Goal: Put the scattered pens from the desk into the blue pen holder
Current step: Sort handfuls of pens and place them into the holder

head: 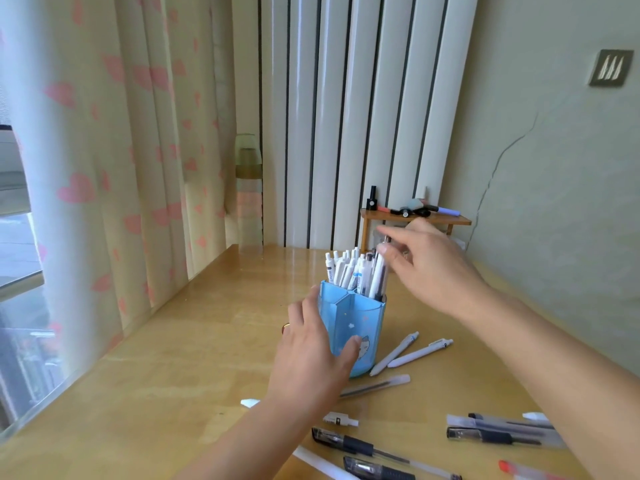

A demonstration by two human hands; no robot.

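Step in hand: a pen (379, 271) is being lowered into the holder (356, 327), which stands on the desk (180, 341) at mid-frame.

The holder is steadied by the left hand (311, 355), fingers curled around its wall from 9 o'clock, thumb on the front face. The pen's top is pinched between thumb and fingers of the right hand (426, 268), at 1 o'clock from the holder; its lower part appears already inside the rear compartment, among many white pens. How deep it sits cannot be told.

Loose pens noted on the desk: two grey ones (412, 353) at 4 o'clock of the holder, one frosted pen (375, 386) touching or just beside its base at 5 o'clock, black gel pens (349, 443) and others near the bottom edge. Task judged partly done.

For a clean insert: the pen should be kept near upright and guided into a gap between neighbours, not forced. The pinch should be released only once the tip is seated. The left hand's hold is best maintained, since the crowded holder may tip.
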